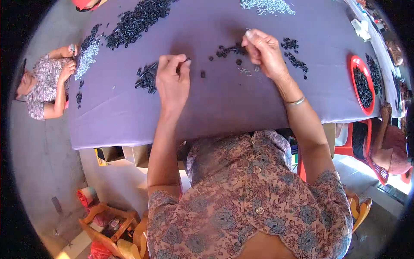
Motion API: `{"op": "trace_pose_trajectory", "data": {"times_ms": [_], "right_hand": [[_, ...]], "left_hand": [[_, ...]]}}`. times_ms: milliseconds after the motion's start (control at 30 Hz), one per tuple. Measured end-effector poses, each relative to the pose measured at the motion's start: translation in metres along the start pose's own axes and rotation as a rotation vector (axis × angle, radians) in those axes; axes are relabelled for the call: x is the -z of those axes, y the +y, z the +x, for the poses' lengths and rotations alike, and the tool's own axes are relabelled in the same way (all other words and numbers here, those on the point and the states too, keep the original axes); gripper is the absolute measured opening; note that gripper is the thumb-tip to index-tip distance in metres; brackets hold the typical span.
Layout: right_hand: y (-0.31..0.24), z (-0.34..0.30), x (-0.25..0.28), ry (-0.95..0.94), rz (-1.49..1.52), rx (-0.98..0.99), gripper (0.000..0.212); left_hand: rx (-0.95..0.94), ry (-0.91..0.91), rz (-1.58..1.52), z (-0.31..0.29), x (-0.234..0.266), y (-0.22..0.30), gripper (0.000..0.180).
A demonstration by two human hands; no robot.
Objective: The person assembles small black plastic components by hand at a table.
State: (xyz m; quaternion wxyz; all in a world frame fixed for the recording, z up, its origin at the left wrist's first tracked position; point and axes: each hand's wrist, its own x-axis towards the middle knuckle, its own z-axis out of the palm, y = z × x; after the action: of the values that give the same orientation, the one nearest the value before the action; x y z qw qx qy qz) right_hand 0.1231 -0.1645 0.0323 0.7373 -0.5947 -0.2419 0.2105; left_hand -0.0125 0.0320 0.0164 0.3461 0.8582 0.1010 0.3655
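Over the cloth-covered table, my left hand (172,80) is closed in a pinch, with a small black part (188,59) at the thumb and fingertips. Just left of it lies a small heap of black cylindrical parts (146,78). My right hand (266,52) is raised farther right, thumb and forefinger pressed together; what they hold is too small to make out. Beside its fingers are loose black parts (224,52), and below them a few thin silvery pins (245,71). A single black piece (203,74) sits between my hands.
Large piles of black parts (138,26) and pale metallic pins (267,6) lie at the far side. A red tray (354,60) of black pieces stands at right, near small black clusters (297,64). People sit at the left and right edges. A wooden chair (110,233) stands lower left.
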Motion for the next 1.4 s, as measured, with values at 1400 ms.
{"op": "trace_pose_trajectory", "data": {"times_ms": [1400], "right_hand": [[0.018, 0.008, 0.007, -0.046, -0.695, 0.438, 0.006]], "left_hand": [[-0.127, -0.328, -0.079, -0.003, -0.012, 0.019, 0.014]]}}
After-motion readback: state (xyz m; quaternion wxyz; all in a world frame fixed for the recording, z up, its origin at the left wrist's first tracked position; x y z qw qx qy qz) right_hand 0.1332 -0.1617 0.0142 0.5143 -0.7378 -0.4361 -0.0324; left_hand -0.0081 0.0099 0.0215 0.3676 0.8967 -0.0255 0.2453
